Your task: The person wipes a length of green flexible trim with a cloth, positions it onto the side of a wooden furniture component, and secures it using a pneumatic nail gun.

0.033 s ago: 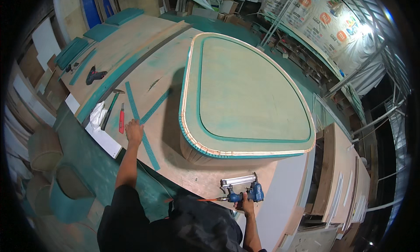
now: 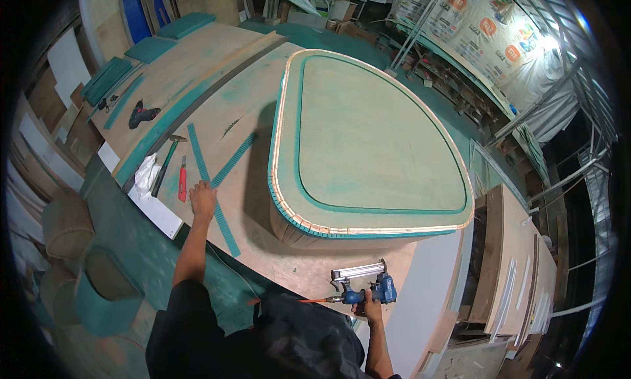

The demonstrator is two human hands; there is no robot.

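My left hand is closed at the spot where two green notched strips meet, its fingers on the long strip. The shorter strip slants away up to the right. A red utility knife and a hammer lie just left of that hand. My right hand grips the handle of a blue nail gun at the table's near edge. An orange air hose is attached to it. Beyond both hands stands a large rounded wooden piece with a green groove and pale layered rim.
The wooden worktable carries everything here. White cloth lies at its left edge. A dark power tool and stacked green panels sit farther left. Wooden boards stand at right; curved green-and-brown forms stand on the floor at lower left.
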